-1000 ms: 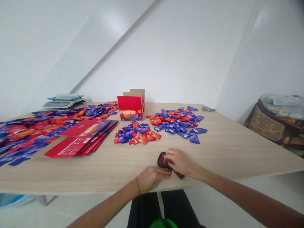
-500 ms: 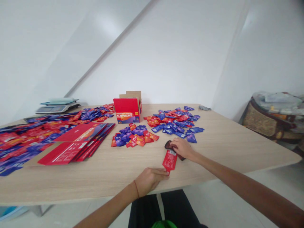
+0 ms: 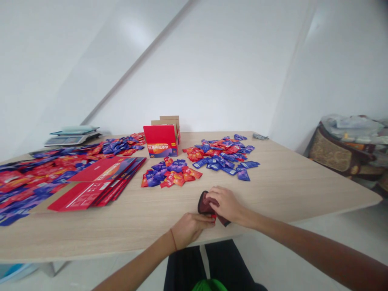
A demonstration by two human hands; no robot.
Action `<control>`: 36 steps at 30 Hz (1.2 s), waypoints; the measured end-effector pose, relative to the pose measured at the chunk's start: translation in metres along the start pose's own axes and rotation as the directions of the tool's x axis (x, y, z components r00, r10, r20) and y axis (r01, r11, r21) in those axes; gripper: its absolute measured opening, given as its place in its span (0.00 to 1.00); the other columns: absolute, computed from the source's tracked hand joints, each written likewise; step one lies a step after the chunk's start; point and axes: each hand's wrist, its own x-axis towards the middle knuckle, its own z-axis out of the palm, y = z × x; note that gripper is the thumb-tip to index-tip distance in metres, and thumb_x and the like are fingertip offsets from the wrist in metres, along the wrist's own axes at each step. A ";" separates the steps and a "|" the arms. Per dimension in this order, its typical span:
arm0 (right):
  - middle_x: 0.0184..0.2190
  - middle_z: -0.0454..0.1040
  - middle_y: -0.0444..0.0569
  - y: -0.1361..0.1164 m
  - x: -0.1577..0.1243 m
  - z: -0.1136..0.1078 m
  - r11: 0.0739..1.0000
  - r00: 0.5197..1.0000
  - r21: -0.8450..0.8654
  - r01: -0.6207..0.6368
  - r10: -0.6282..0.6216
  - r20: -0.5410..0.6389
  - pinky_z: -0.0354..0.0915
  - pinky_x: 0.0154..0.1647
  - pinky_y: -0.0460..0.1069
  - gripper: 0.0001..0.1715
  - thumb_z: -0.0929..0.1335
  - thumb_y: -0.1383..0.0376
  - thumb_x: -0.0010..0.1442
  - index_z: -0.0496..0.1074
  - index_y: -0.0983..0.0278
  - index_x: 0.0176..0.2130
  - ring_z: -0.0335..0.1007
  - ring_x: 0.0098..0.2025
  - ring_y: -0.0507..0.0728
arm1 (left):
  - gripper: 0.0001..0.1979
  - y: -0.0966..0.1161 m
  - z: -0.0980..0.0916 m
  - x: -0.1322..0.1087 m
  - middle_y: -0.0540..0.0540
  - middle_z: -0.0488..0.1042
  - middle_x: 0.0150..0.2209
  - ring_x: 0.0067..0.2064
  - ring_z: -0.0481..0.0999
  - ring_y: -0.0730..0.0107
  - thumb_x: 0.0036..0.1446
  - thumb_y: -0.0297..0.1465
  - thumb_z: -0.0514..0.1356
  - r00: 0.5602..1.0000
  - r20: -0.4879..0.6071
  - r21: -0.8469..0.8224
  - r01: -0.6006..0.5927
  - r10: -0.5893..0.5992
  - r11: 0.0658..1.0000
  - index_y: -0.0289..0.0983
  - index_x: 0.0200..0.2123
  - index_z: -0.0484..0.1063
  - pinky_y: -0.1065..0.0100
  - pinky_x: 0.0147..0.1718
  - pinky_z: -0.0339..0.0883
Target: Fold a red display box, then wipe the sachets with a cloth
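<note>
Near the table's front edge, my left hand presses its closed fingers on the end of a red sachet. Most of that sachet is hidden under a dark brown cloth. My right hand grips the cloth and holds it over the sachet, just beyond my left fingertips. Beyond my hands lie a small pile of red and purple sachets and a larger mixed pile.
An open red carton stands behind the small pile. Flattened red cartons and a wide spread of sachets cover the left side, with a scale behind. A patterned chair loaded with bags is at right.
My right hand has moved the brown cloth toward me and slightly left, down along the red sachet, now covering most of it. My left hand has stayed in place.
</note>
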 end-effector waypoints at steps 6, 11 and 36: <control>0.40 0.78 0.47 0.006 0.002 0.011 0.997 0.990 -0.068 0.030 -0.020 0.139 0.63 0.49 0.50 0.09 0.71 0.70 0.59 0.78 0.59 0.40 0.71 0.46 0.58 | 0.21 -0.003 0.003 -0.001 0.41 0.78 0.58 0.63 0.74 0.64 0.75 0.29 0.48 1.000 -0.003 0.004 -0.018 0.018 1.000 0.36 0.58 0.78 0.65 0.65 0.65; 0.42 0.78 0.48 0.019 0.011 0.005 0.989 0.988 -0.146 -0.021 0.042 0.146 0.62 0.48 0.50 0.11 0.70 0.70 0.60 0.78 0.60 0.42 0.71 0.47 0.58 | 0.20 -0.002 0.002 -0.002 0.39 0.77 0.59 0.64 0.74 0.64 0.75 0.29 0.49 1.000 -0.006 -0.002 -0.019 0.019 1.000 0.34 0.58 0.78 0.65 0.67 0.64; 0.46 0.82 0.51 0.119 -0.018 -0.020 0.910 0.869 0.061 -0.410 0.411 -0.276 0.68 0.51 0.55 0.11 0.68 0.64 0.62 0.80 0.60 0.43 0.76 0.48 0.62 | 0.20 0.003 -0.001 -0.002 0.40 0.77 0.59 0.62 0.76 0.64 0.74 0.29 0.48 0.999 -0.012 0.072 -0.038 0.039 0.997 0.36 0.58 0.77 0.64 0.66 0.65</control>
